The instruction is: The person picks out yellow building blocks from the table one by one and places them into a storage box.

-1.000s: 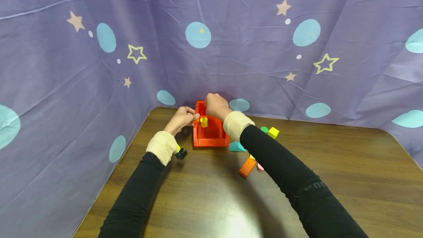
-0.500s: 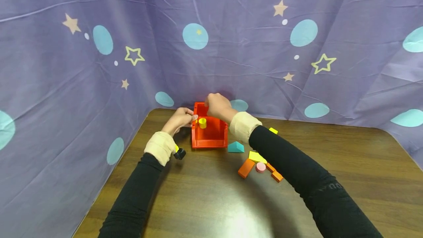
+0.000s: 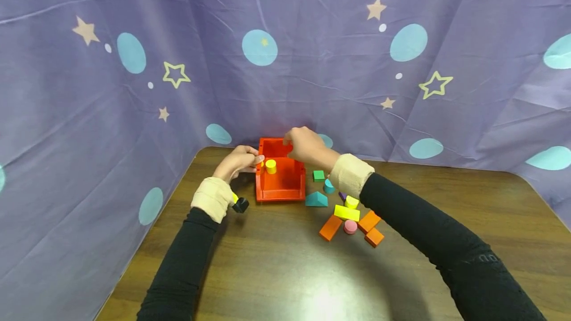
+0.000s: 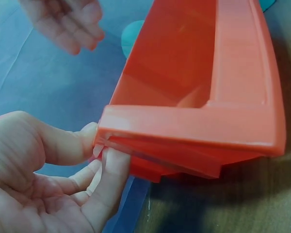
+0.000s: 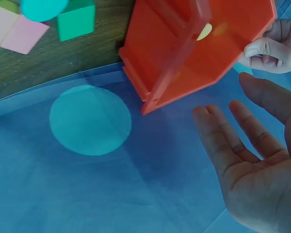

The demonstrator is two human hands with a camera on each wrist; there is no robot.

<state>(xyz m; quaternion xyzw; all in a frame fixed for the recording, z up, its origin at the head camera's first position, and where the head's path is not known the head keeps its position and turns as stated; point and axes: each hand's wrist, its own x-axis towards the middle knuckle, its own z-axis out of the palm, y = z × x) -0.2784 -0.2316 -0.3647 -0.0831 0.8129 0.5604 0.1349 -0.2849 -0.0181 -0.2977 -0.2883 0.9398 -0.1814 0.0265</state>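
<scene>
A red plastic bin (image 3: 281, 195) stands at the back of the wooden table, with a yellow cylinder (image 3: 270, 167) inside it. My left hand (image 3: 238, 162) pinches the bin's left rim between thumb and fingers, which the left wrist view shows close up on the red edge (image 4: 184, 127). Over the bin's back right side hovers my right hand (image 3: 308, 146). In the right wrist view that same right hand (image 5: 257, 150) has its fingers spread and holds nothing. A second bit of yellow shows beside my left thumb, mostly covered.
Right of the bin lie loose blocks: a teal triangular prism (image 3: 316, 199), a green block (image 3: 318, 176), a yellow bar (image 3: 346, 213), a pink cylinder (image 3: 350, 227) and several orange blocks (image 3: 330, 228). A patterned curtain (image 3: 321, 63) hangs directly behind the table.
My right hand has drawn slightly right from over the bin and its fingers have loosened; blocks formerly behind the right arm now show. My left hand keeps its grip on the rim.
</scene>
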